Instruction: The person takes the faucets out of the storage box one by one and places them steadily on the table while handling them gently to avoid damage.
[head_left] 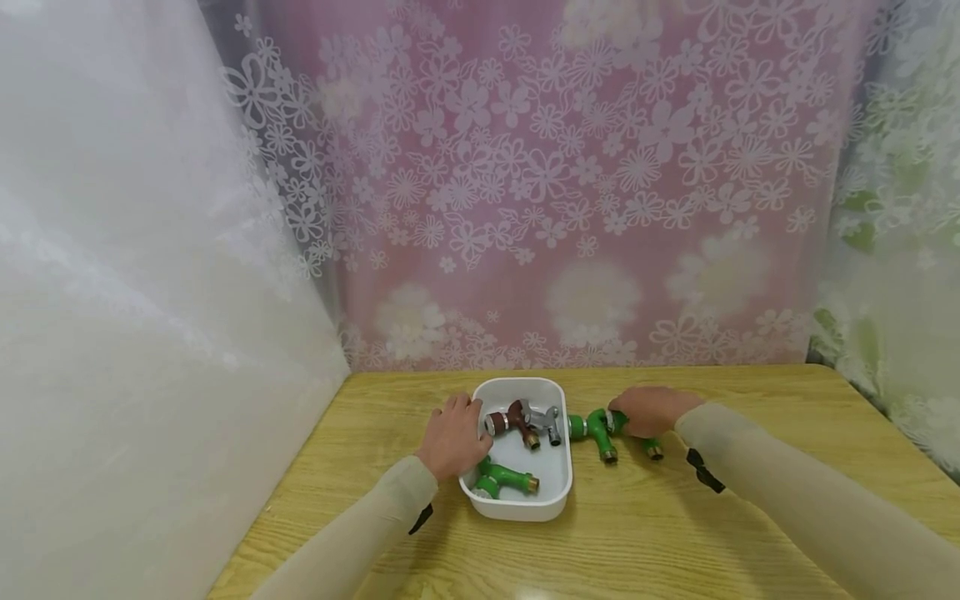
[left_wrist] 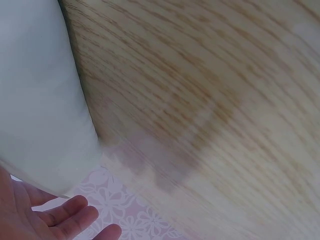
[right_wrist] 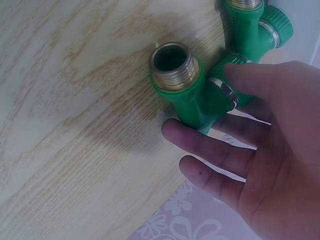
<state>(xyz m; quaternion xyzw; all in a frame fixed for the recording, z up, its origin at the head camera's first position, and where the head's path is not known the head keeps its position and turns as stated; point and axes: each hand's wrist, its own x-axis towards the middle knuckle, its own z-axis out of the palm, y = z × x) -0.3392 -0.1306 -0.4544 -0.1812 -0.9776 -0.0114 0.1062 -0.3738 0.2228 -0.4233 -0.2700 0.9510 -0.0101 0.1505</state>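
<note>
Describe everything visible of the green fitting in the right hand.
The green fitting looks plastic and angled, with a silvery band, a partly covered ribbed cap and a hollow, metallic threaded end. The right hand pinches it right of the tub, beside a second fitting; whether it touches the table is unclear.

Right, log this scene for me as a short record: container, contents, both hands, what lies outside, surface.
Container: white tub
Contents: brown fitting, grey fitting, one green fitting at the near end
Left hand: left hand rests on the tub's left rim
Right hand: right hand grips the outer green fitting
Outside the tub: two green fittings on its right, the inner green fitting beside the tub, the outer one in hand
Surface: wood-grain table
Backdrop: pink floral curtain
</note>
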